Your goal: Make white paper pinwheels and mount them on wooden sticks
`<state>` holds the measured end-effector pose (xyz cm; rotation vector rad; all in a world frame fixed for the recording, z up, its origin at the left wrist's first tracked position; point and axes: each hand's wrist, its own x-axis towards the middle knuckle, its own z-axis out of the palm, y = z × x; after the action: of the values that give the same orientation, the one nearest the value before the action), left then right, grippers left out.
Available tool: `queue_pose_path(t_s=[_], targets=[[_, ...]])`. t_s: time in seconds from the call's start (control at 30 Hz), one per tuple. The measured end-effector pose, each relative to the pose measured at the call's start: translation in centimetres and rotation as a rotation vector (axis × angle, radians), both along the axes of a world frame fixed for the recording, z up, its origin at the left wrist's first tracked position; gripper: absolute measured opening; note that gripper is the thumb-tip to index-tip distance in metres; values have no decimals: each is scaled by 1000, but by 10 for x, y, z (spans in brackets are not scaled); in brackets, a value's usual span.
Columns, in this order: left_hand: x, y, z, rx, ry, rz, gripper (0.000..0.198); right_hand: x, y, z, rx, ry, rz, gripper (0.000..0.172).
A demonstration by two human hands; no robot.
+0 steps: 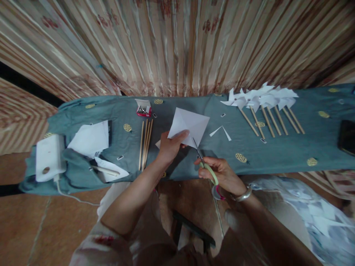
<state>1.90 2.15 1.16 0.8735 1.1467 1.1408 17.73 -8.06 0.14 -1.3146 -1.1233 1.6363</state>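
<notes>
My left hand (169, 147) pinches the near corner of a white square of paper (190, 123), holding it tilted above the blue-grey cloth on the table (277, 151). My right hand (222, 173) grips green-handled scissors (205, 162). Their blades point up and left, with the tips at the paper's lower edge. A few wooden sticks (145, 144) lie side by side just left of my left hand.
Several finished white paper pinwheels on sticks (263, 103) lie at the back right. A small red box of pins (143, 109), a stack of white paper (88, 138), a white device with a cable (50, 157), paper scraps (222, 131) and a dark phone (346, 137) also sit on the cloth.
</notes>
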Motion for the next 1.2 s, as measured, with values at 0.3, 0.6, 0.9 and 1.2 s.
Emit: queue_pose_path(t_s=[0.3,0.6,0.9,1.2], targets=[[0,0,1,4,6,23,19,-1,1,1,-17,23,-30,39],[1,-4,2,-20,7,-23,19,-1,0,-2,-36,20,-19,40],[1,-4,0,23,-5,-39,22,-3,2,1,-93,45,-59,44],[1,-5,-2,16,22,-70,26,-4,3,3,-105,56,-95,43]])
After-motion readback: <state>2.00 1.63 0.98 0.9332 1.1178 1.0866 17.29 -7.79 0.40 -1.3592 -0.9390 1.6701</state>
